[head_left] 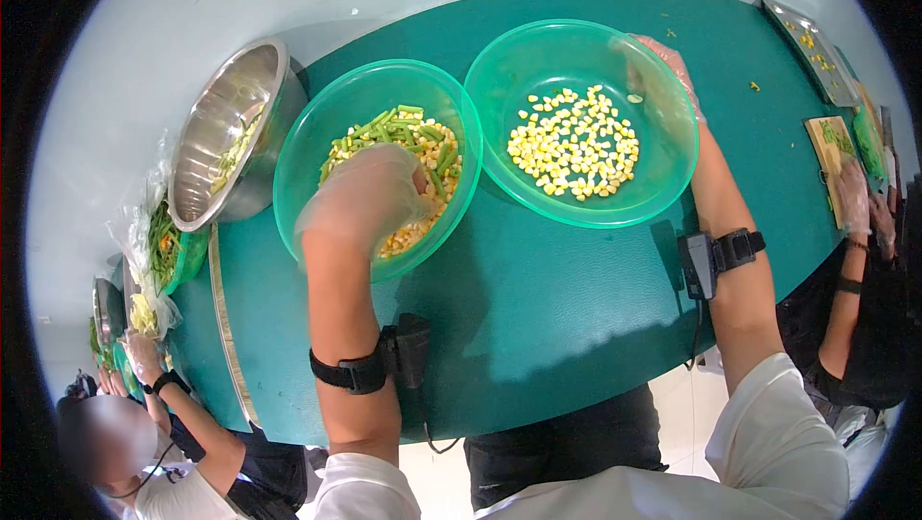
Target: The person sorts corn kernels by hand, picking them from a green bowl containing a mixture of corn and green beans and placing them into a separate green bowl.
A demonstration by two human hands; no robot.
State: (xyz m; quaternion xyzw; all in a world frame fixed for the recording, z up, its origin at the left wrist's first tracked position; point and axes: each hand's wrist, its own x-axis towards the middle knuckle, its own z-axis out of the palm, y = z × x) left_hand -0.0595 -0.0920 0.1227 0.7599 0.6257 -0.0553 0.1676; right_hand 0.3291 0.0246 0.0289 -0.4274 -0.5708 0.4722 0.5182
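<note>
My left hand, in a clear plastic glove, reaches down into the left green plastic bowl. Its fingers curl over a mix of corn kernels and cut green bean pieces; what lies in the fingers is hidden. To the right stands a second green plastic bowl, touching the first at the rim. Loose yellow corn kernels are spread over its bottom. Also gloved, my right hand grips this bowl's far right rim, the fingers partly seen through the wall.
A steel bowl with pale green scraps leans at left. Beyond it is a green basket of vegetables, near a co-worker's hands. At right, another person's hand works at a cutting board below a metal tray.
</note>
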